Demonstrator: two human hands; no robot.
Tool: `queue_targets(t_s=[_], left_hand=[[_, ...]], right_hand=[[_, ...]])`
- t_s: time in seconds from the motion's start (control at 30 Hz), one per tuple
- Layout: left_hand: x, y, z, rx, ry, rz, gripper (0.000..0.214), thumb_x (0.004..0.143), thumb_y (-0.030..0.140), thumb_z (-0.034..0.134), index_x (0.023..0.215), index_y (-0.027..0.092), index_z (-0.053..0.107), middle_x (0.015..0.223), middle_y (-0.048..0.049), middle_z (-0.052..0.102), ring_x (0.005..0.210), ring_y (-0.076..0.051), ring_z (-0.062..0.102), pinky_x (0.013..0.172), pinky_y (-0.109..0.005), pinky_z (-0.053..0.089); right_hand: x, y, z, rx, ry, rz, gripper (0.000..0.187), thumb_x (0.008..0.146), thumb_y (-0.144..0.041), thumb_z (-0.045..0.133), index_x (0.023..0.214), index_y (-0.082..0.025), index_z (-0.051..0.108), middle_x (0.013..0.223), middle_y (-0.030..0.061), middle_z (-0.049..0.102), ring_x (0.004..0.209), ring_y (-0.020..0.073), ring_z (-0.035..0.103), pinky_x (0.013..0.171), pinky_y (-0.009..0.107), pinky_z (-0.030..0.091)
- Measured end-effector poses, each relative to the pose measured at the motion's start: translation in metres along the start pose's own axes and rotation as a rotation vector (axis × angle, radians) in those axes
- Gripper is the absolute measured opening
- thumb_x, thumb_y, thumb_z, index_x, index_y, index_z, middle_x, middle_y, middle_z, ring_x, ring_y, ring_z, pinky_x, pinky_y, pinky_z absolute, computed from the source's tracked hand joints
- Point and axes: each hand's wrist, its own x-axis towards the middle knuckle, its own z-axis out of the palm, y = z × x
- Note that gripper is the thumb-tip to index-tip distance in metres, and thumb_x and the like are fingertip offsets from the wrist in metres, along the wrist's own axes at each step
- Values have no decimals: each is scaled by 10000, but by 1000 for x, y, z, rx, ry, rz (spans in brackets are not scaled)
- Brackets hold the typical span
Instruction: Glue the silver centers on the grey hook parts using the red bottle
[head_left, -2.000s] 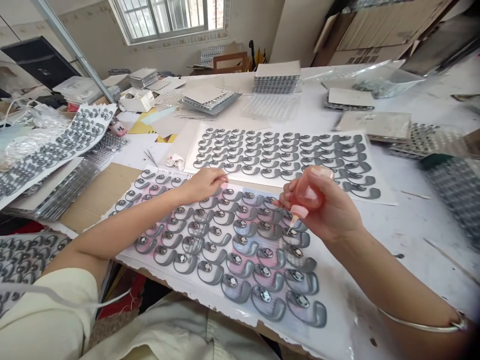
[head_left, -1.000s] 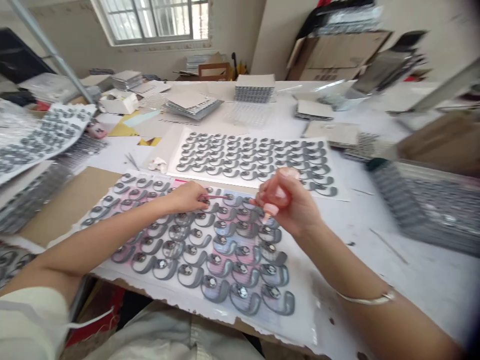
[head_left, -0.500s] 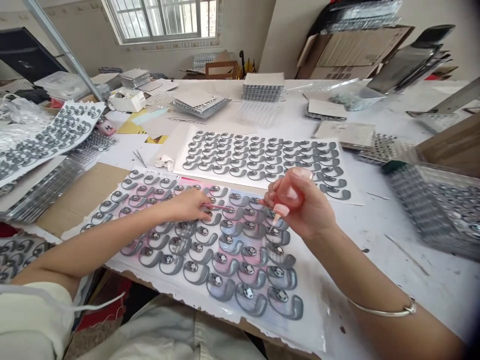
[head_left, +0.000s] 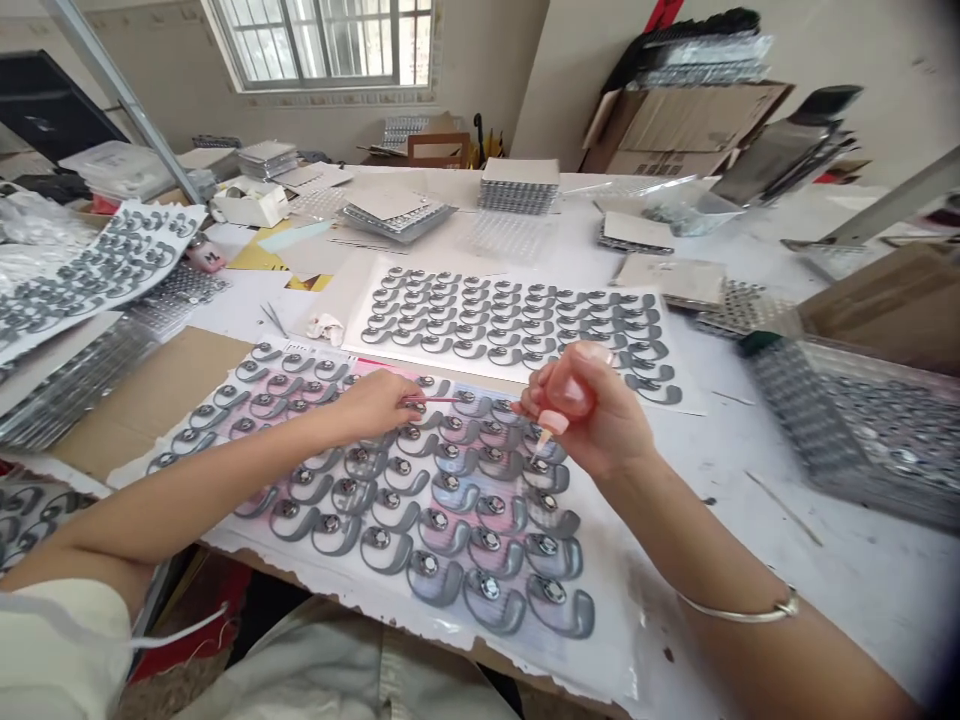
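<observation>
In my right hand [head_left: 611, 425] is a small pinkish squeeze bottle [head_left: 570, 392], tilted so its thin nozzle points down at the right columns of grey hook-shaped pieces. My left hand [head_left: 379, 402] pinches a thin pink stick [head_left: 435, 399] that reaches right over the same sheet. Beneath both hands lies the sheet of grey pieces [head_left: 442, 530], in rows under a clear film, each with a round metallic part on it. Whether the nozzle touches a piece I cannot tell.
Behind lies a second sheet of grey pieces [head_left: 517, 312]. Tweezers [head_left: 273, 318] and a crumpled tissue [head_left: 325, 327] are left of it. A clear box of small parts [head_left: 885, 420] stands right; stacked trays [head_left: 520, 187] stand at the back. Brown cardboard [head_left: 154, 395] lies left.
The view has shifted slightly. My left hand and the stick have moved a little up the sheet. My right hand still holds the bottle at about the same pieces.
</observation>
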Motion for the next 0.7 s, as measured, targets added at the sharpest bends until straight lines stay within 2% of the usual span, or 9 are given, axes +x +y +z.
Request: queue_targets(t_s=[0.2, 0.43, 0.57, 0.7], left_hand=[[12, -4, 7, 88, 12, 2, 139, 777, 306, 619, 755, 188, 688, 641, -20, 629, 627, -185, 584, 529, -238, 361], [11, -2, 15, 186, 61, -30, 198, 802, 269, 560, 897, 157, 694, 887, -106, 694, 843, -261, 624, 658, -285, 418], [6, 2, 9, 143, 42, -16, 256, 828, 304, 572, 1001, 160, 692, 867, -79, 695, 787, -231, 623, 637, -270, 410], [-5, 5, 6, 86, -65, 19, 248, 809, 372, 638, 950, 186, 721, 712, -14, 667, 639, -166, 596, 560, -227, 380]], right_hand=[[0, 1, -1, -7, 13, 7, 407, 616, -466, 770, 620, -214, 450, 574, -23, 497, 497, 129, 496, 592, 358, 525], [-1, 0, 0, 31, 5, 22, 394, 612, -447, 778, 651, -227, 454, 558, -29, 466, 500, 129, 476, 599, 351, 512], [-1, 0, -2, -3, 1, -7, 411, 644, -462, 759, 603, -216, 432, 574, -22, 468, 514, 125, 465, 596, 357, 516], [1, -1, -5, -1, -48, -27, 436, 690, -461, 736, 566, -202, 407, 575, -19, 443, 513, 115, 458, 614, 373, 532]])
